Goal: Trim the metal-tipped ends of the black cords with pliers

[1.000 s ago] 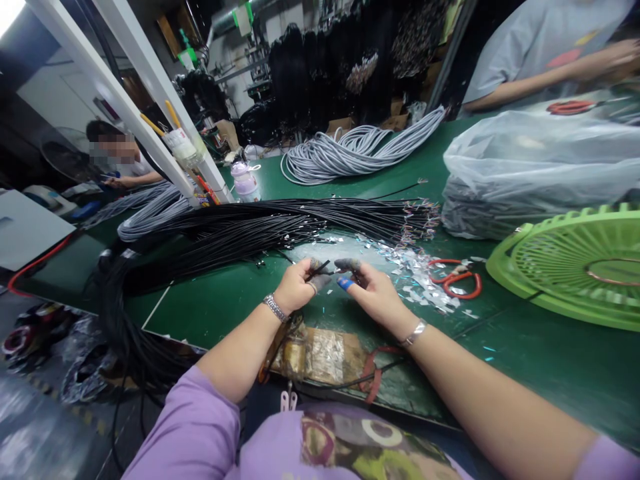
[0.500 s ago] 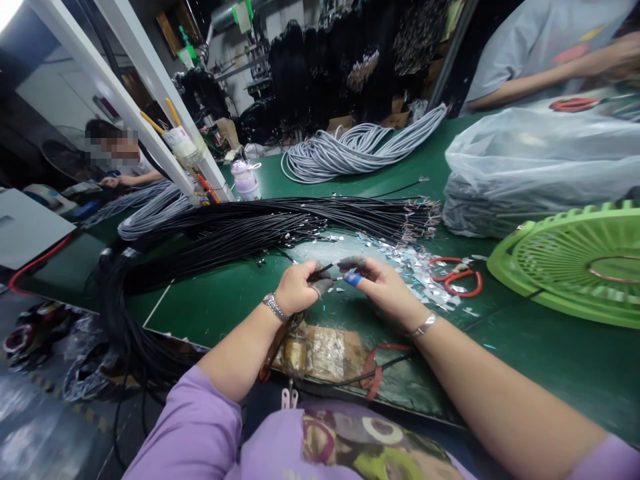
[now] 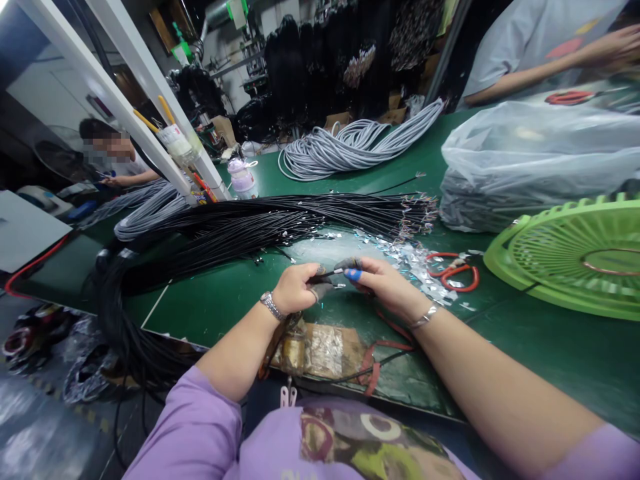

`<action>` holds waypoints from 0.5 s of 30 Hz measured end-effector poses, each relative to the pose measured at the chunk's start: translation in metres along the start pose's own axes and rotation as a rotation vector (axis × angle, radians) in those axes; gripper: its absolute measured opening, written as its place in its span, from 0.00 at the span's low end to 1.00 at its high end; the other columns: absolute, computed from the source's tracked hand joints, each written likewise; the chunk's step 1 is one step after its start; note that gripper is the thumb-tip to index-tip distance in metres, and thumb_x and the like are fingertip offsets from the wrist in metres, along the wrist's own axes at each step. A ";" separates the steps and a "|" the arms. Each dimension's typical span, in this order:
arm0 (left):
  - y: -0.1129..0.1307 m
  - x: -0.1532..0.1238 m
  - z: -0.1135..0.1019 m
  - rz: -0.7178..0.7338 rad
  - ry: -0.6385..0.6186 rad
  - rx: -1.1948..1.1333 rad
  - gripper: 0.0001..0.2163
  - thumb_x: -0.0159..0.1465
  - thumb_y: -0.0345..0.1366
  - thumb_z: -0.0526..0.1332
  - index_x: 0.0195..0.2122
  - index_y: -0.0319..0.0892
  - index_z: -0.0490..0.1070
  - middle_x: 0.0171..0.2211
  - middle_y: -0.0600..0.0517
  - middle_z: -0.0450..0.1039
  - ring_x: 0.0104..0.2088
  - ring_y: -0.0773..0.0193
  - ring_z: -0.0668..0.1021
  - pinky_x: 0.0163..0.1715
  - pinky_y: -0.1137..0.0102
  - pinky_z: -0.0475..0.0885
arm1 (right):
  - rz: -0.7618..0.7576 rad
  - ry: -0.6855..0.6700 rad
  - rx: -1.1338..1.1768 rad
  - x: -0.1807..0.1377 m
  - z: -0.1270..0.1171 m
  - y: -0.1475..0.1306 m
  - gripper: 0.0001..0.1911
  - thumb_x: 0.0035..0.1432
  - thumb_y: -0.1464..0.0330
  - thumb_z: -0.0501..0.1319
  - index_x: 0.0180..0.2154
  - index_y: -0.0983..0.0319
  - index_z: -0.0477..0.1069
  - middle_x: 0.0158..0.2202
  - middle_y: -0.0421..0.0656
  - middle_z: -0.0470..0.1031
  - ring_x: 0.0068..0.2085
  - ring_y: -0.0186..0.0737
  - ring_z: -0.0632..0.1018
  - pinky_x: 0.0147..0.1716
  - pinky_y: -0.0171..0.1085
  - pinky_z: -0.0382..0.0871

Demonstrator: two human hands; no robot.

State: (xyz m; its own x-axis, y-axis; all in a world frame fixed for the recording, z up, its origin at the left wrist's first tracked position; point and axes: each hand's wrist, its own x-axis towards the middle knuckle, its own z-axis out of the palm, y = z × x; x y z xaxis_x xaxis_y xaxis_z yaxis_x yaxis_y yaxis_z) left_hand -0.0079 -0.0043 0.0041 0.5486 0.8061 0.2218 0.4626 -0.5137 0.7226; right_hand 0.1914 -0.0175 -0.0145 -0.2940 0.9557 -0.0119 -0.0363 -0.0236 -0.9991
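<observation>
My left hand (image 3: 299,288) is closed on a black cable (image 3: 327,274), whose light-coloured end points to the right. Another cable end shows just below it. At that tip, my right hand (image 3: 383,279) pinches with thumb and forefinger, the thumb wrapped in blue tape. Dark coverings sit on some fingertips of both hands. Behind the hands lies a thick bundle of black cables (image 3: 240,230), with stripped, coloured wire ends (image 3: 417,217) at its right. Foil and film scraps (image 3: 407,263) are strewn beyond my right hand, beside red-handled scissors (image 3: 457,272).
A green fan (image 3: 575,257) and a clear plastic bag (image 3: 530,143) stand on the right. Grey cable coils (image 3: 350,148) and a lilac bottle (image 3: 242,177) lie farther back. A taped block (image 3: 325,350) is at the table's front edge. Two people sit across.
My right hand has closed in on the cable tip held by my left hand; its thumb and forefinger now meet there. The view has shifted slightly.
</observation>
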 end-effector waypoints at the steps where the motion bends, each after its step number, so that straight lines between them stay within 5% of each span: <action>1: -0.001 0.002 0.000 -0.029 -0.008 -0.095 0.10 0.55 0.42 0.62 0.27 0.40 0.69 0.23 0.53 0.68 0.24 0.68 0.67 0.27 0.72 0.63 | -0.007 -0.002 0.008 -0.001 0.000 0.000 0.18 0.45 0.55 0.65 0.34 0.62 0.77 0.17 0.34 0.61 0.20 0.30 0.59 0.19 0.33 0.52; 6: -0.003 0.009 0.002 -0.177 0.033 -0.417 0.19 0.53 0.53 0.63 0.26 0.40 0.65 0.19 0.57 0.63 0.21 0.71 0.65 0.24 0.74 0.62 | -0.116 0.002 0.007 -0.003 0.003 0.002 0.22 0.47 0.56 0.66 0.43 0.59 0.75 0.33 0.43 0.76 0.33 0.39 0.74 0.32 0.37 0.69; 9: -0.001 0.010 0.003 -0.232 0.023 -0.474 0.22 0.51 0.56 0.64 0.26 0.40 0.64 0.18 0.59 0.61 0.20 0.73 0.63 0.22 0.75 0.60 | -0.181 0.032 -0.013 -0.002 0.008 0.005 0.25 0.47 0.54 0.66 0.46 0.57 0.73 0.42 0.46 0.77 0.44 0.45 0.75 0.44 0.43 0.70; 15: 0.001 0.009 0.002 -0.282 -0.014 -0.483 0.24 0.49 0.58 0.65 0.25 0.40 0.64 0.17 0.59 0.61 0.17 0.75 0.62 0.17 0.76 0.56 | -0.172 0.093 -0.045 -0.002 0.017 0.005 0.21 0.47 0.51 0.66 0.36 0.59 0.76 0.33 0.43 0.78 0.37 0.42 0.76 0.39 0.42 0.71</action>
State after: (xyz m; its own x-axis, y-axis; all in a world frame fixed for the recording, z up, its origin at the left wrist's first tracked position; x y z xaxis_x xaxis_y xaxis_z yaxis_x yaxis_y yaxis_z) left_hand -0.0012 0.0017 0.0049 0.4605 0.8872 -0.0294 0.2227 -0.0834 0.9713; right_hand 0.1756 -0.0241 -0.0183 -0.1978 0.9675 0.1572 -0.0348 0.1534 -0.9876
